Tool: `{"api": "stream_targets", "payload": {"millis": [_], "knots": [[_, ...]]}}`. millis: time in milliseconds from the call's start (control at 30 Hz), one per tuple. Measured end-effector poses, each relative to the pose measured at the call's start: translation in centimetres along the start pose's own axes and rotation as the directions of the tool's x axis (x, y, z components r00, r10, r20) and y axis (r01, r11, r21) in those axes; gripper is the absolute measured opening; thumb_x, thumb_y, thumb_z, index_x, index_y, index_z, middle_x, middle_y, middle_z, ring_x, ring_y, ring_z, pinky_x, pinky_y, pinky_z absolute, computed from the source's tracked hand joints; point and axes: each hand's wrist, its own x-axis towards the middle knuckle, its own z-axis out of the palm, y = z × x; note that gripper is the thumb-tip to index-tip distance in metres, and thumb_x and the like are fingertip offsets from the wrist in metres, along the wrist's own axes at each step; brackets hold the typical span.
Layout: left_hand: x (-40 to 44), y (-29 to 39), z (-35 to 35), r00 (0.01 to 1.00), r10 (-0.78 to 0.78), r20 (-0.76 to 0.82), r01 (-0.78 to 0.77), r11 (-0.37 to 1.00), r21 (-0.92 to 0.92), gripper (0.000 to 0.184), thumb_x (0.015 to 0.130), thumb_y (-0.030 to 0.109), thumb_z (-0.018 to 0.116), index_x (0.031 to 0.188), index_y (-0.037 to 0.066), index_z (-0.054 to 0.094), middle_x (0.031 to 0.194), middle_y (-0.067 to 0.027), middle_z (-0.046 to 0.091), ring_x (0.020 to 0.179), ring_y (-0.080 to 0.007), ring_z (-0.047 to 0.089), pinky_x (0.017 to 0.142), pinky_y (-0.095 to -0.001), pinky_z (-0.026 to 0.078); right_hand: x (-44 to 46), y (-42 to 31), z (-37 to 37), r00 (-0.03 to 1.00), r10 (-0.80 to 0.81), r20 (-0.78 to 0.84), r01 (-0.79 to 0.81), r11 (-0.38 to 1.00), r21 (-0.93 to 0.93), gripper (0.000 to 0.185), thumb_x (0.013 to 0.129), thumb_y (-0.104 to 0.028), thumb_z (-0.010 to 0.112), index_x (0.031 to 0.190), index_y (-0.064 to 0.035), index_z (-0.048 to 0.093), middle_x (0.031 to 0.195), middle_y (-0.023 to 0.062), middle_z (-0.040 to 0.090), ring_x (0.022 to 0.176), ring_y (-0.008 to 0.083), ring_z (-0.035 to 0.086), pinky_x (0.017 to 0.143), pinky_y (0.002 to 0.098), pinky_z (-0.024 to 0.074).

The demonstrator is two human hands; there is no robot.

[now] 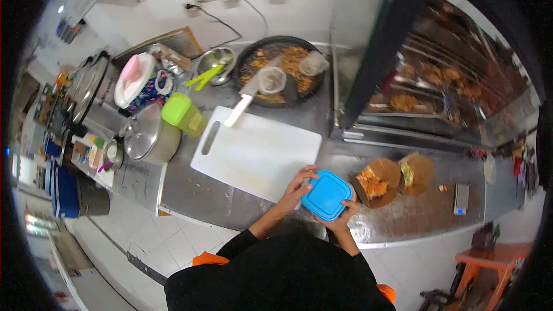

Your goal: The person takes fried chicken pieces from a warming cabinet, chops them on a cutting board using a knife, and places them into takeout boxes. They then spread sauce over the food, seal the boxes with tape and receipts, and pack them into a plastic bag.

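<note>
A square container with a blue lid (pixel 326 195) is held between my two hands, over the counter's front edge. My left hand (pixel 299 185) grips its upper left side, fingers bent over the rim. Around its lower right side wraps my right hand (pixel 343 216), thumb on top of the lid. What is inside the container is hidden. Just left lies a white cutting board (pixel 259 148). Two brown paper boxes stand to the right: one holds orange-coloured fried food (pixel 374 182), the other something pale green (pixel 408 175).
A knife with a white handle (pixel 238 110) spans the board and a large black pan (pixel 253 57) of browned bits. A green-lidded container (pixel 183 114) and lidded pot (pixel 152 133) stand left. A glass display cabinet (pixel 397 132) rises at right, near a small scale (pixel 461 198).
</note>
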Motion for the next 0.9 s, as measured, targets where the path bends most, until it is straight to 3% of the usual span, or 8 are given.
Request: {"api": "stream_targets", "payload": {"millis": [67, 200, 367, 533, 600, 733, 833, 900], "knots": [[-1.2, 0.9, -0.6, 0.995, 0.019, -0.095, -0.017, 0.999, 0.027, 0.037, 0.079, 0.028, 0.049, 0.112, 0.011, 0.043, 0.126, -0.0097, 0.030, 0.118, -0.0226, 0.023, 0.095, -0.0369, 0.018, 1.5, -0.6, 0.7, 0.999, 0.016, 0.043, -0.017, 1.000, 0.010, 0.074, 0.044, -0.025, 0.081, 0.096, -0.0154, 0.030, 0.115, 0.0215, 0.032, 0.105, 0.0334, 0.039, 0.084, 0.0416, 0.0351], [-5.5, 3.4, -4.6, 0.796, -0.086, -0.599, -0.166, 0.921, -0.353, 0.055, 0.078, 0.039, 0.049, 0.122, 0.014, 0.027, 0.123, -0.0072, 0.035, 0.110, -0.0198, 0.032, 0.091, -0.0359, 0.025, 7.8, -3.3, 5.5, 0.963, 0.007, 0.268, -0.049, 0.987, 0.151, 0.074, 0.043, -0.022, 0.081, 0.095, -0.0139, 0.029, 0.113, 0.0207, 0.034, 0.102, 0.0315, 0.040, 0.083, 0.0416, 0.0355], [-15.2, 5.5, -13.1, 0.399, -0.015, -0.917, -0.239, 0.964, -0.119, 0.037, 0.080, 0.031, 0.049, 0.111, 0.013, 0.039, 0.109, -0.0064, 0.046, 0.094, -0.0183, 0.045, 0.079, -0.0312, 0.035, 17.2, -3.3, 19.0, 0.995, -0.060, 0.086, 0.037, 0.970, 0.241, 0.072, 0.044, -0.021, 0.080, 0.093, -0.0103, 0.029, 0.106, 0.0155, 0.035, 0.101, 0.0278, 0.038, 0.084, 0.0403, 0.0328], [-24.3, 7.7, -16.3, 0.027, 0.126, -0.992, -0.251, 0.961, 0.115, 0.029, 0.078, 0.025, 0.052, 0.103, 0.013, 0.044, 0.099, -0.0031, 0.051, 0.088, -0.0154, 0.048, 0.074, -0.0280, 0.035, 19.1, 2.1, 32.6, 0.992, 0.060, 0.108, -0.094, 0.935, 0.341, 0.070, 0.045, -0.023, 0.080, 0.091, -0.0072, 0.029, 0.098, 0.0133, 0.035, 0.095, 0.0270, 0.039, 0.080, 0.0399, 0.0328], [-26.1, 8.3, -16.1, -0.104, 0.109, -0.989, -0.181, 0.975, 0.127, 0.027, 0.078, 0.027, 0.052, 0.100, 0.013, 0.045, 0.096, -0.0024, 0.051, 0.087, -0.0150, 0.048, 0.071, -0.0269, 0.034, 18.3, 3.6, 35.4, 0.996, 0.017, 0.087, -0.023, 0.997, 0.071, 0.070, 0.044, -0.025, 0.080, 0.089, -0.0066, 0.029, 0.097, 0.0149, 0.035, 0.095, 0.0306, 0.037, 0.080, 0.0409, 0.0318], [-26.4, 7.7, -16.7, -0.050, 0.153, -0.987, -0.144, 0.977, 0.159, 0.023, 0.078, 0.027, 0.051, 0.095, 0.012, 0.048, 0.099, -0.0032, 0.051, 0.086, -0.0130, 0.047, 0.069, -0.0262, 0.033, 16.4, 6.0, 36.5, 0.965, 0.074, 0.250, -0.084, 0.996, 0.032, 0.076, 0.042, -0.029, 0.081, 0.092, -0.0049, 0.030, 0.101, 0.0180, 0.034, 0.097, 0.0339, 0.035, 0.082, 0.0435, 0.0294], [-24.5, 7.4, -18.7, 0.437, 0.191, -0.879, -0.308, 0.950, 0.053, 0.023, 0.080, 0.028, 0.051, 0.091, 0.008, 0.052, 0.105, -0.0063, 0.050, 0.089, -0.0139, 0.047, 0.075, -0.0284, 0.033, 17.4, 0.8, 33.0, 0.975, -0.006, 0.224, 0.019, 0.998, -0.059, 0.078, 0.050, -0.033, 0.077, 0.106, -0.0048, 0.031, 0.118, 0.0221, 0.026, 0.111, 0.0359, 0.028, 0.090, 0.0422, 0.0267], [-19.8, 9.0, -19.4, 0.426, 0.224, -0.877, -0.195, 0.969, 0.153, 0.028, 0.080, 0.027, 0.051, 0.097, 0.005, 0.050, 0.108, -0.0071, 0.048, 0.094, -0.0161, 0.045, 0.081, -0.0313, 0.030, 17.1, -2.0, 30.0, 0.932, -0.172, 0.319, 0.159, 0.985, 0.068, 0.072, 0.059, -0.030, 0.072, 0.113, -0.0047, 0.030, 0.125, 0.0173, 0.024, 0.115, 0.0319, 0.028, 0.094, 0.0429, 0.0217]]}}
